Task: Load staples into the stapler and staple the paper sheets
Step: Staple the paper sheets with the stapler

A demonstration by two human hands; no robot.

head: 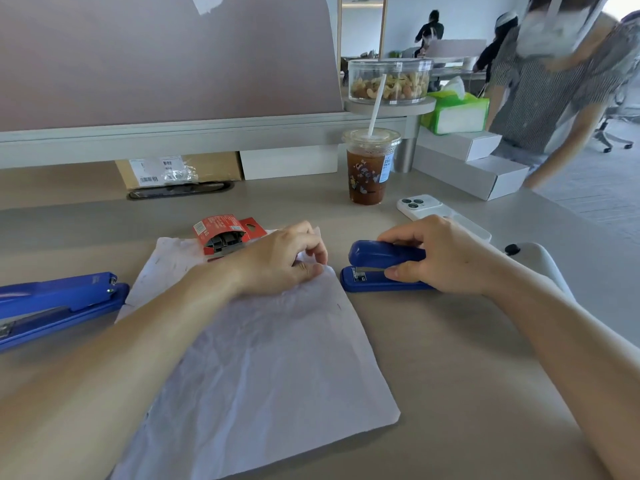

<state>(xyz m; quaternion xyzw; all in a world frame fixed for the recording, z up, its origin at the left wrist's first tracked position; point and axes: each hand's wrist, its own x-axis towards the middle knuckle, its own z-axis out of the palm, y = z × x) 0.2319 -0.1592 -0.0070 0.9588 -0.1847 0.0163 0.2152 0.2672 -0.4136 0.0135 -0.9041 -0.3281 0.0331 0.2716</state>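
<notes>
Right hand [446,258] wrapped around small blue stapler [384,266] on desk [450,358], nose just beside paper's far right corner. Left hand [284,259] pinching that corner of crumpled paper [270,368]. Red staple box [225,233] just behind left hand; bigger blue stapler [59,303] well left.

1. The stapler [384,266] under the right hand [440,258] is deep blue, with a silver metal mouth.
2. A second stapler [59,303] at the left is the same blue.
3. The paper sheets [263,368] are white with a faint lilac cast.
4. The staple box [225,233] is red.
5. The desk [450,358] is beige.
6. The iced drink [369,171] is dark brown, its cup printed with cartoon figures.
7. The tissue pack [455,112] is green and white.
</notes>
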